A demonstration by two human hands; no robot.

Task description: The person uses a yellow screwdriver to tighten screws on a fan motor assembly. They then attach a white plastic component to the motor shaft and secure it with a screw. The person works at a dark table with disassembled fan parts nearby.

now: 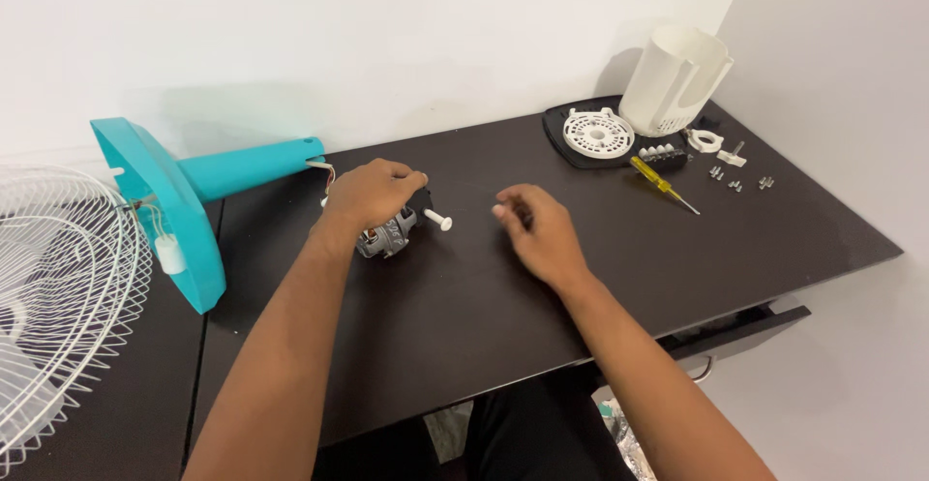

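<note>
On a dark table (542,287), my left hand (373,194) is closed over a small grey fan motor (387,237) with a white shaft knob (438,220) sticking out to its right. Thin wires run from the motor toward a teal fan stand (184,200) lying on its side at the left. About a hand's width to the right, my right hand (539,229) hovers just above the tabletop, fingers loosely curled and pinched at the tips; whether they hold anything small I cannot tell.
A white wire fan guard (58,287) lies at the far left. At the back right are a white plastic housing (674,76), a round white vented disc (598,135) on a black cover, a yellow screwdriver (660,183) and several loose screws (735,181). A drawer (745,331) hangs ajar below.
</note>
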